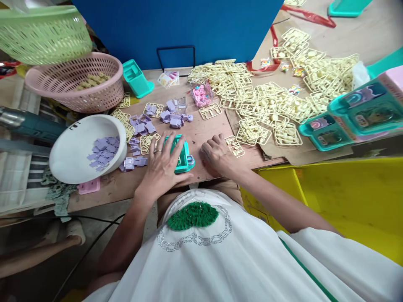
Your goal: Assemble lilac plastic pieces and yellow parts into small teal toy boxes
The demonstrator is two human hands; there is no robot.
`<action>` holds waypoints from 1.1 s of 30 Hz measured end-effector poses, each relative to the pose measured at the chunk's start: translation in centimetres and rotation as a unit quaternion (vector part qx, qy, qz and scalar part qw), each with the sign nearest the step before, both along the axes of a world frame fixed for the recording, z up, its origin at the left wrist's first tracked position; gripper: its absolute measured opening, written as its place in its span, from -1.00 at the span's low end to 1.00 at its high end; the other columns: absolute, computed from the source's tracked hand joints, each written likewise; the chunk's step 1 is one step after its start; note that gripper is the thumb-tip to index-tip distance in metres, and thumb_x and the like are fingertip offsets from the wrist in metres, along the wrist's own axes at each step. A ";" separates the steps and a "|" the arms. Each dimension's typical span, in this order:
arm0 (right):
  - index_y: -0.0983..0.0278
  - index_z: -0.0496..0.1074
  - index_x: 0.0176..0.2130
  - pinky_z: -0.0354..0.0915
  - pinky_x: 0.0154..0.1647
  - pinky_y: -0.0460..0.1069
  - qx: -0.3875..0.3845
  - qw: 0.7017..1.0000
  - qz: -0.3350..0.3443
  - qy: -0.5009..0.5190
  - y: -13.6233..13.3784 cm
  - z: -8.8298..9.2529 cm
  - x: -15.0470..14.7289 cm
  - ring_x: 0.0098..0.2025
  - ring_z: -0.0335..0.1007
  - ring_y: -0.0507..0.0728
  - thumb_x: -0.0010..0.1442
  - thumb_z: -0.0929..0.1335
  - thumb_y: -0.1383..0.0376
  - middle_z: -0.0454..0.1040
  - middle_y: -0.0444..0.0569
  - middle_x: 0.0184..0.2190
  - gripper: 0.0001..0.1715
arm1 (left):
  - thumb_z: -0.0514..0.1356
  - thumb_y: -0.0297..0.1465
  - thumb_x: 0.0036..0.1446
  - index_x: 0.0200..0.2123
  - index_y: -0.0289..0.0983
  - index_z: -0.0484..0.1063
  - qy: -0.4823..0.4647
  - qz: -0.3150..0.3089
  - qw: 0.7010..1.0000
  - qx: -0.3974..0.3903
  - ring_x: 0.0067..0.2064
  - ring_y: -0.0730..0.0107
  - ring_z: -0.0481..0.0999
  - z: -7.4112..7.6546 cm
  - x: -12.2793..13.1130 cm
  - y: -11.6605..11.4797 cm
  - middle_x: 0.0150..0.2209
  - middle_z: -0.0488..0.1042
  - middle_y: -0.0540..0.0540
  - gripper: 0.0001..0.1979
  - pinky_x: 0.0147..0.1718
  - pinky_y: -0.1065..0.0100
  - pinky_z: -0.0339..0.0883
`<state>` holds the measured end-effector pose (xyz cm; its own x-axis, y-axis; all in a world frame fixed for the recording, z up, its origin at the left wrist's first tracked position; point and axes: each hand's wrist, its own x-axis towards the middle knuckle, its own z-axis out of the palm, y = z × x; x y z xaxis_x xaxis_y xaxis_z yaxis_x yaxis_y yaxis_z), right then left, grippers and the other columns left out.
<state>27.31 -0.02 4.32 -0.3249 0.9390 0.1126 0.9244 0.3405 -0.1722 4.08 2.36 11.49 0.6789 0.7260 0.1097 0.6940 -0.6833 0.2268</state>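
Casing (183,157) in teal sits partly beneath the spread left grip (162,165); right grip (219,155) curls nearby, contents hidden.

Basket (103,94) behind bowl (71,155), case (182,158) right of bowl, part frames (267,98) farther right

The person wears a loose white shirt (239,256) with a shaggy, bright green patch (192,216) on the front. Silvery studs (201,241) trace a looping border around that patch, and more dot the cloth just above it. Well to its right runs a thin green stripe (305,266). Beyond it show brown trousers (226,184). The left hand (162,165) wears a ring (158,150).
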 end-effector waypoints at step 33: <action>0.27 0.55 -0.11 0.24 0.08 0.31 0.041 0.955 0.122 0.269 -2.0 2.7 -2.1 0.13 0.26 0.38 0.46 0.26 0.37 0.49 0.23 0.04 -0.74 | 0.52 -0.34 0.09 0.35 -0.19 0.27 -0.082 0.063 0.994 -0.019 0.45 -0.28 0.23 -1.2 1.0 -0.6 0.37 0.27 -0.38 -0.19 0.47 -0.26 0.16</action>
<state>25.16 -1.99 7.01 -0.4076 0.8236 0.3944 0.6016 0.5672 -0.5625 5.13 1.78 10.25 0.5571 0.8102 0.1821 0.7254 -0.5815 0.3682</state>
